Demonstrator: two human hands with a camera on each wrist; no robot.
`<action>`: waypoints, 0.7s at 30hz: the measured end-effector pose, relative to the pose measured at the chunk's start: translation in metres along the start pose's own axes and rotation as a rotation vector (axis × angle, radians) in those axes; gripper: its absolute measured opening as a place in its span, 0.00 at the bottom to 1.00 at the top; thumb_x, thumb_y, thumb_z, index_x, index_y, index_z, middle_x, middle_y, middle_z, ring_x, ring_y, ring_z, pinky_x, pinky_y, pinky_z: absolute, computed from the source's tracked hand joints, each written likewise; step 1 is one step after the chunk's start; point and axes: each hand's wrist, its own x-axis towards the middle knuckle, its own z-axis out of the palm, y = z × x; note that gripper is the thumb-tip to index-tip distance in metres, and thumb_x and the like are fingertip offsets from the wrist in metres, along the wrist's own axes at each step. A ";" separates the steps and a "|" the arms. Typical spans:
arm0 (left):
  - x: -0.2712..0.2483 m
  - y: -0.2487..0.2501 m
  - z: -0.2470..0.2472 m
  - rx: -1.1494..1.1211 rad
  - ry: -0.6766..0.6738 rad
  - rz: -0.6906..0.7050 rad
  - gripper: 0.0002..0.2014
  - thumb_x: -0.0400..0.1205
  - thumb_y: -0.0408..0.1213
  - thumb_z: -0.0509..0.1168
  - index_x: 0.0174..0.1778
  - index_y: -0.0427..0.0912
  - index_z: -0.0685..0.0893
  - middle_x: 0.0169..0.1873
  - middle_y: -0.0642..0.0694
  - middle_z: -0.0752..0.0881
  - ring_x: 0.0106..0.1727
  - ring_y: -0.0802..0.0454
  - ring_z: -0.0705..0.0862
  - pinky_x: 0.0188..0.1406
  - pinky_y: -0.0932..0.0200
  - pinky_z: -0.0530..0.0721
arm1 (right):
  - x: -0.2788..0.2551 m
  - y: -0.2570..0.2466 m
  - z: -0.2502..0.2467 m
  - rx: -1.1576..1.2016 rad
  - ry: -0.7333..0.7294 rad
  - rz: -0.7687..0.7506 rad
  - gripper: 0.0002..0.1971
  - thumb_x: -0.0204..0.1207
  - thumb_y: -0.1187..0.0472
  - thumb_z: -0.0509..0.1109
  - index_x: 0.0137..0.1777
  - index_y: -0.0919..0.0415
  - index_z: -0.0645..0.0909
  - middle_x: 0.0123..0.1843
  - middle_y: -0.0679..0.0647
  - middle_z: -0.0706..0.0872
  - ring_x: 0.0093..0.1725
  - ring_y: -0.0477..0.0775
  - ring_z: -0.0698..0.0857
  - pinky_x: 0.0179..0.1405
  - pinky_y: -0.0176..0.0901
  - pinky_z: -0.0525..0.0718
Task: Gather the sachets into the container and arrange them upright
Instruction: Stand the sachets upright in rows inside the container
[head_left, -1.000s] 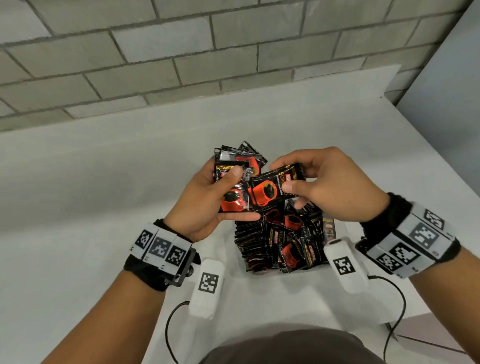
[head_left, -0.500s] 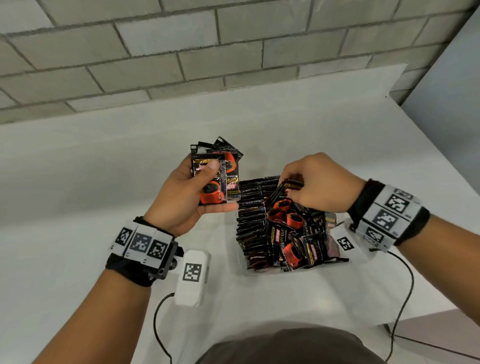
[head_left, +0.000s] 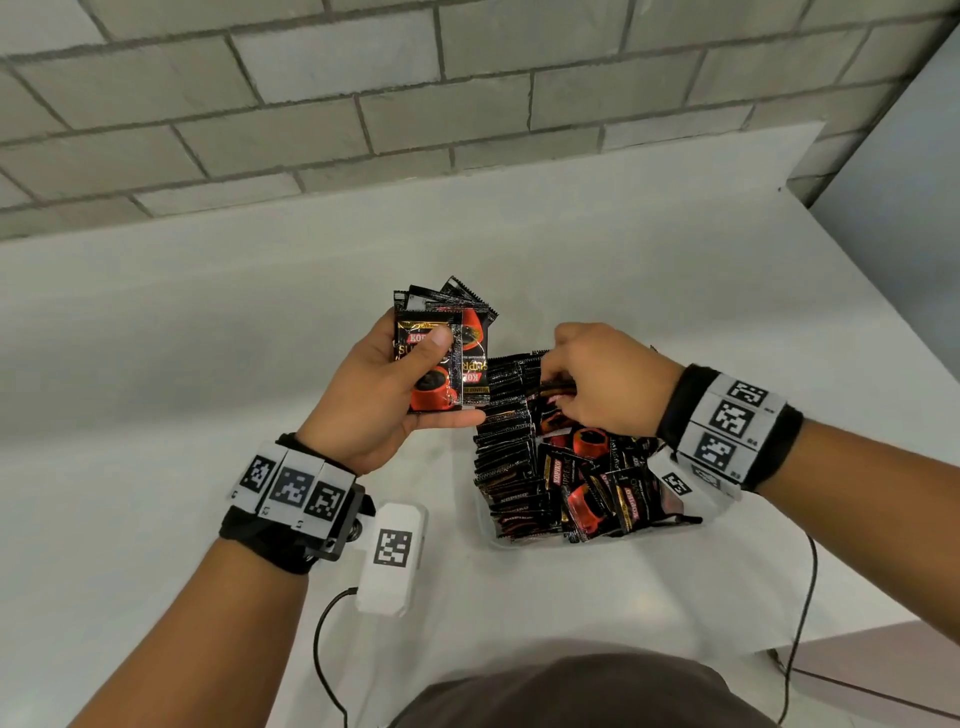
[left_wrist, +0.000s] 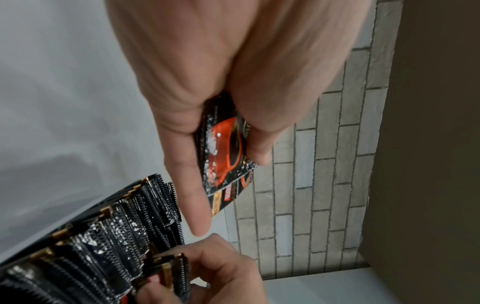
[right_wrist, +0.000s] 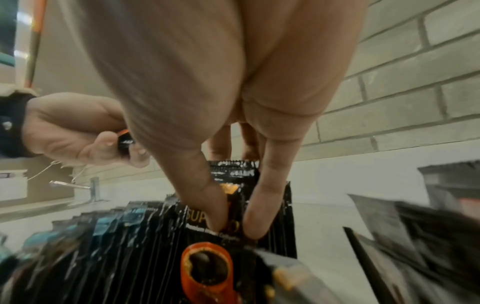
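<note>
Nearest: container (head_left: 485, 525) on tabletop (head_left: 208, 338), packed with sachets; left row (head_left: 506, 441) upright, right-side sachets (head_left: 608, 488) tilted, jumbled. Right hand (head_left: 605, 379) reaches in, fingers (right_wrist: 255, 218) pinching single sachet (right_wrist: 233, 197) at far end of row; step in hand looks like seating it upright. Left hand (head_left: 379, 395), beside container, fingers clamped on fanned stack (head_left: 441, 353). Next move, by judgement: press sachet down, release, draw another from stack. Beyond: brick wall (head_left: 363, 104).
</note>
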 end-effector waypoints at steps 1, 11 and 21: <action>0.000 0.000 0.000 0.002 -0.001 0.000 0.16 0.89 0.38 0.63 0.73 0.44 0.78 0.63 0.40 0.90 0.57 0.36 0.93 0.42 0.38 0.93 | 0.002 -0.002 0.003 -0.023 -0.022 -0.010 0.09 0.78 0.60 0.74 0.58 0.54 0.87 0.50 0.48 0.74 0.49 0.51 0.76 0.45 0.40 0.71; -0.001 -0.001 0.000 -0.004 0.008 -0.012 0.17 0.89 0.38 0.63 0.74 0.43 0.77 0.64 0.39 0.90 0.57 0.36 0.93 0.42 0.39 0.93 | 0.006 -0.010 0.009 0.019 0.023 0.000 0.16 0.72 0.62 0.80 0.47 0.54 0.73 0.47 0.48 0.73 0.41 0.51 0.76 0.31 0.34 0.65; -0.003 0.000 0.002 -0.008 0.005 -0.013 0.15 0.88 0.38 0.64 0.72 0.43 0.78 0.62 0.40 0.91 0.56 0.36 0.93 0.43 0.36 0.93 | 0.007 -0.003 0.003 0.112 0.016 0.083 0.22 0.60 0.53 0.89 0.41 0.56 0.77 0.39 0.49 0.80 0.36 0.49 0.78 0.31 0.41 0.73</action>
